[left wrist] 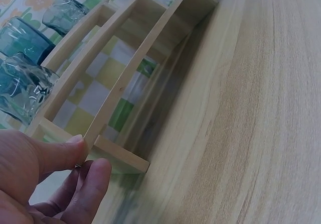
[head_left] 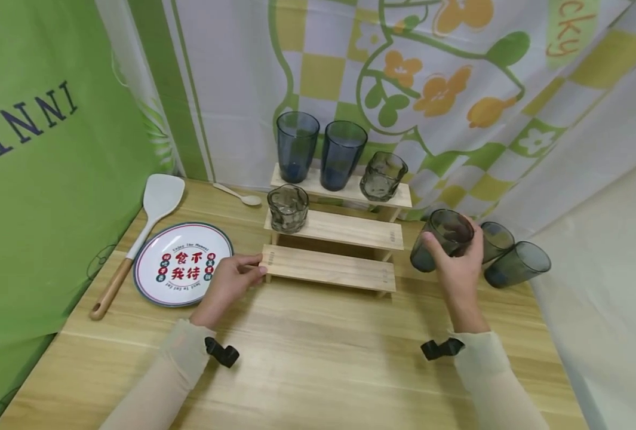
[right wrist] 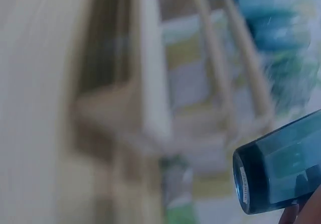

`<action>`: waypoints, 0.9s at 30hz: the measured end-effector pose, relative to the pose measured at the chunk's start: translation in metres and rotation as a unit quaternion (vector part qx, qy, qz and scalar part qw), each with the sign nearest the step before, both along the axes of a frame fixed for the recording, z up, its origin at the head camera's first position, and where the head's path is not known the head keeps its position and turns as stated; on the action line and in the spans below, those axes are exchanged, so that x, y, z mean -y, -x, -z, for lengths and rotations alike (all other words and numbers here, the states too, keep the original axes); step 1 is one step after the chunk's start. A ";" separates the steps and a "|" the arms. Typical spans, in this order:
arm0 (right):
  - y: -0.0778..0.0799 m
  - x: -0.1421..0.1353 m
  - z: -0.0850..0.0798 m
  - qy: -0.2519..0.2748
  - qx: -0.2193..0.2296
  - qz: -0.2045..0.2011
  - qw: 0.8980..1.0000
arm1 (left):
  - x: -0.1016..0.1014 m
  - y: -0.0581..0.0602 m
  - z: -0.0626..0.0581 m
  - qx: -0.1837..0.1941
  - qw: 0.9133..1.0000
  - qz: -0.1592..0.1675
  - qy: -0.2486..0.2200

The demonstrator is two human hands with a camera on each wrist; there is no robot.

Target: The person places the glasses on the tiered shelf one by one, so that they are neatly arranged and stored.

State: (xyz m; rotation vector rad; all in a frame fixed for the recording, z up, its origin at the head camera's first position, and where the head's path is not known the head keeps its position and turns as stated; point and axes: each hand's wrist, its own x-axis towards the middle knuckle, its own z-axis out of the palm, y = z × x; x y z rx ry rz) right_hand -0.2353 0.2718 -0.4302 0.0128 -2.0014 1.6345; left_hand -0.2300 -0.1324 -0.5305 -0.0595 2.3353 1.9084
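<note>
Right hand [head_left: 460, 272] now, right of centre in the head view: a tall tinted glass [head_left: 424, 254] is gripped, thumb and fingers clamped round its side. The glass is tilted, just right of the 3-tier wooden rack [head_left: 328, 269] mid-frame; prob. held clear of the worktop [head_left: 307, 364], tho the right wrist view is badly blurred. A small label can be seen on its base there, lower right.

Over to the left hand [head_left: 234, 283], centre-left: the L end of the rack's lowest tier is pinched betw. thumb and fingers, as is confirmed lower left in the left wrist view.

Up on the top tier, upper centre: two tall blue glasses [head_left: 341, 155] are stood side by side, w/ a short wavy glass [head_left: 383, 176] at their right. Another short glass [head_left: 288, 209] is set on the middle tier, L end. Two more tall glasses [head_left: 518, 264] are seen at far right, just beyond the right hand.

Far left, a printed plate [head_left: 148, 272] is laid near a white spatula [head_left: 164, 197]; a small spoon [head_left: 250, 200] is placed above, nr the rack.
</note>
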 end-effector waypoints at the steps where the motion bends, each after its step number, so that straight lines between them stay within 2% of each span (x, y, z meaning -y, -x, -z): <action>1: -0.001 0.007 -0.006 -0.003 -0.004 -0.015 1.000 | 0.001 0.000 0.000 0.001 1.000 0.000 -0.003; 6: 0.005 0.050 -0.028 -0.009 -0.018 -0.109 0.994 | 0.001 0.001 0.001 0.001 1.000 -0.001 -0.006; 10: 0.016 0.084 -0.032 -0.056 -0.002 -0.151 0.987 | -0.001 0.003 0.001 0.001 1.000 -0.006 0.003; 13: 0.032 0.101 -0.019 -0.079 0.017 -0.154 0.985 | -0.003 0.004 0.001 0.004 1.000 -0.003 0.000; 18: 0.056 0.120 0.007 -0.083 0.022 -0.137 0.987 | -0.005 0.003 0.002 0.008 1.000 0.001 -0.016; 22: 0.061 0.131 0.011 -0.082 0.012 -0.127 0.988 | -0.005 0.001 0.002 0.013 1.000 0.000 -0.024; 27: 0.062 0.137 0.009 -0.097 0.006 -0.111 0.989 | -0.001 -0.001 -0.001 0.003 1.000 -0.008 -0.003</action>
